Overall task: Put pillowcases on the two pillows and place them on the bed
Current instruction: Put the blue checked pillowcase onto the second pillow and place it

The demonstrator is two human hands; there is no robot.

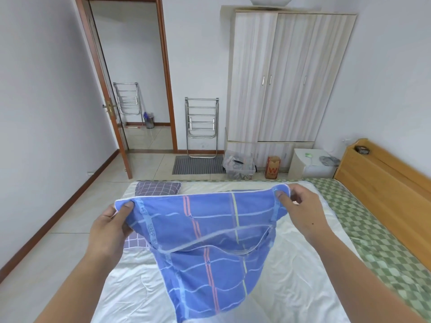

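Pillowcase [210,241] corners are being pinched by our left hand [109,231] and right hand [303,213] above the bed [303,276]; opening it comes next, we judge.

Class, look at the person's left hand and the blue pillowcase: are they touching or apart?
Touching. The head view shows the left hand pinching the blue pillowcase's upper corner, thumb pressed on the fabric.

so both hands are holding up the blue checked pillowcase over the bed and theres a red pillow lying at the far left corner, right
Not quite: the pillow at the far left corner is purple-grey with a white grid, not red. The head view shows it. The left hand and right hand do hold the blue checked pillowcase up over the bed.
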